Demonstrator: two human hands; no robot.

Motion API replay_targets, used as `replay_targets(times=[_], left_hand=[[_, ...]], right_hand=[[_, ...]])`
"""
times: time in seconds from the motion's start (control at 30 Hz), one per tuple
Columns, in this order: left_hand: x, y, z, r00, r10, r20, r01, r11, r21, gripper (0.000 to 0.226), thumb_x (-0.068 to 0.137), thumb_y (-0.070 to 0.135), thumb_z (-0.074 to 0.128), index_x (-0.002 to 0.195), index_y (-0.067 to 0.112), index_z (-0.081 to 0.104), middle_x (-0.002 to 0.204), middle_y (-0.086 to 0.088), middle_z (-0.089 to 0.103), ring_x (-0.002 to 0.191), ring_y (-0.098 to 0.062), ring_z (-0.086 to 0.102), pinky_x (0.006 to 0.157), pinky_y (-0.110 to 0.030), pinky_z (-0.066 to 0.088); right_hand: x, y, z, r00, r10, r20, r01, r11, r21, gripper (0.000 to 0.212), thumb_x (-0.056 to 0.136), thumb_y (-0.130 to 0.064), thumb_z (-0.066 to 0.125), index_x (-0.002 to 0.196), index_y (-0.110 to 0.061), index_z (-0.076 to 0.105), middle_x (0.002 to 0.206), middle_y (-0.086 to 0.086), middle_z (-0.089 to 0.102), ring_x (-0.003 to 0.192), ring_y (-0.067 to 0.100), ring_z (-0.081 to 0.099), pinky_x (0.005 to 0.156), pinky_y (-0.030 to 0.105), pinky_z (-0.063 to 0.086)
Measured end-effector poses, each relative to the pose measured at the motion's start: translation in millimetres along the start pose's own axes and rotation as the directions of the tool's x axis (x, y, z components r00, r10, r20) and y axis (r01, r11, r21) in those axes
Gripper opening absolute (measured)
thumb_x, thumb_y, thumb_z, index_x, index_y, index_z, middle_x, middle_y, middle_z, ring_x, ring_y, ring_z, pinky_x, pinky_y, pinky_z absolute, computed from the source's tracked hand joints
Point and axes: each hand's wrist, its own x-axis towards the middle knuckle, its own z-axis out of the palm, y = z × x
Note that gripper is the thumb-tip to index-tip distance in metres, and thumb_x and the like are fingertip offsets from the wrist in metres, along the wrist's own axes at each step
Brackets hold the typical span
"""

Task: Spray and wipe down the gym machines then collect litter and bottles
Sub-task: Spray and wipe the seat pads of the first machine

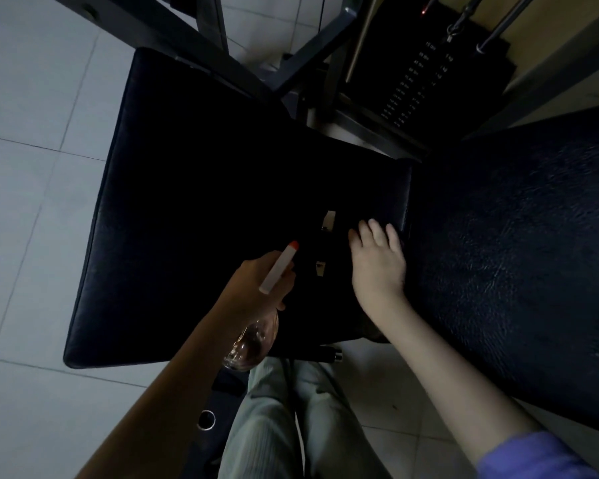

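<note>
At the far left we see pale tiled floor, and on it stands the machine whose black seat pad fills the middle of the view; its skin is smooth, faintly glossy along the left edge and lost in shadow at the centre. Over the pad's near part our left hand is wrapped round the neck of a spray bottle. The bottle has a clear, rounded body hanging below the fist and a white head with a red tip that points forward and to the right. Just right of the tip, two small pale tabs lie on the dark surface. Beside them our right hand rests palm down at the pad's right edge, fingers straight and slightly spread; whether a cloth lies under it we cannot tell. Further right lies a second pad with coarser, grained black skin, and above it the weight stack
</note>
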Motion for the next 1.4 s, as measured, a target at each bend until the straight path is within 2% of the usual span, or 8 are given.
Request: replay_targets(times=[0.13,0.3,0.47,0.63,0.8,0.87,1.1,1.4], left_hand=[[-2.5,0.0,3.0,1.000,-0.027,0.013,0.028,0.998,-0.057,0.012,0.095,0.013,0.056,0.096,0.001,0.059,0.075,-0.021,0.065,0.062,-0.034,0.066,0.059,-0.049,0.054],[-7.0,-0.1,3.0,1.000,0.010,0.007,-0.010,1.000,-0.015,0.017,0.094,0.016,0.057,0.097,-0.001,0.058,0.074,-0.020,0.066,0.058,-0.030,0.067,0.057,-0.049,0.055],[-11.7,-3.0,6.5,0.999,-0.033,0.001,0.033,0.999,-0.024,0.010,0.094,0.009,0.056,0.096,0.000,0.058,0.076,-0.021,0.066,0.060,-0.031,0.067,0.058,-0.049,0.056],[-18.9,-2.4,8.1,0.998,-0.064,-0.015,0.064,0.998,-0.022,0.010,0.093,0.008,0.056,0.096,-0.002,0.058,0.076,-0.022,0.065,0.061,-0.035,0.067,0.057,-0.049,0.055],[-26.0,-4.8,4.1,0.998,-0.050,-0.027,0.049,0.999,-0.007,0.009,0.094,0.008,0.056,0.095,-0.001,0.058,0.073,-0.022,0.065,0.059,-0.034,0.066,0.057,-0.048,0.054],[-27.4,-6.7,2.5,0.999,-0.044,-0.026,0.043,0.999,-0.016,0.007,0.094,0.007,0.056,0.092,0.000,0.058,0.072,-0.021,0.064,0.058,-0.033,0.066,0.057,-0.046,0.053],[-27.0,-7.0,3.3,0.998,-0.032,-0.057,0.032,0.999,-0.007,0.007,0.093,0.005,0.056,0.090,-0.001,0.057,0.070,-0.022,0.062,0.058,-0.033,0.064,0.056,-0.049,0.053],[-31.8,-3.6,0.3,0.999,-0.013,-0.041,0.013,1.000,0.010,0.006,0.093,0.011,0.056,0.088,0.009,0.057,0.073,-0.017,0.063,0.062,-0.032,0.064,0.059,-0.047,0.054]], right_hand=[[10.7,-6.1,1.7,0.998,-0.060,0.015,0.061,0.995,-0.081,0.053,0.100,-0.028,0.030,0.150,-0.018,0.017,0.158,0.010,0.009,0.145,0.029,-0.002,0.116,0.043,-0.005],[-21.4,5.8,-8.3,0.999,-0.038,-0.010,0.038,0.998,0.059,0.046,0.098,-0.022,0.036,0.144,-0.016,0.033,0.156,0.007,0.018,0.145,0.025,0.002,0.118,0.042,-0.004],[-44.5,10.7,-0.2,0.998,-0.067,-0.013,0.066,0.997,-0.039,0.052,0.100,-0.020,0.031,0.149,-0.014,0.018,0.158,0.010,0.007,0.145,0.029,-0.001,0.116,0.043,-0.005],[3.2,-30.7,23.3,0.974,-0.157,0.166,0.190,0.960,-0.206,0.056,0.101,-0.034,0.023,0.151,-0.013,0.009,0.158,0.011,0.003,0.146,0.028,0.000,0.117,0.042,0.000],[-2.1,-37.7,41.2,0.946,-0.217,0.241,0.263,0.948,-0.178,0.054,0.100,-0.034,0.025,0.150,-0.015,0.015,0.158,0.006,0.010,0.146,0.022,0.003,0.118,0.039,0.001],[-9.5,-30.0,42.7,0.947,-0.224,0.232,0.250,0.964,-0.088,0.048,0.101,-0.025,0.026,0.147,-0.013,0.025,0.157,0.006,0.017,0.146,0.021,0.006,0.118,0.038,-0.001],[-1.5,-54.1,48.1,0.926,-0.305,0.222,0.327,0.943,-0.065,0.051,0.103,-0.029,0.019,0.150,-0.009,0.014,0.158,0.011,0.007,0.146,0.027,0.004,0.118,0.042,0.002],[-35.0,-50.3,55.5,0.916,-0.350,0.197,0.380,0.914,-0.142,0.050,0.101,-0.027,0.027,0.148,-0.011,0.021,0.157,0.013,0.010,0.145,0.029,0.006,0.117,0.042,0.003]])
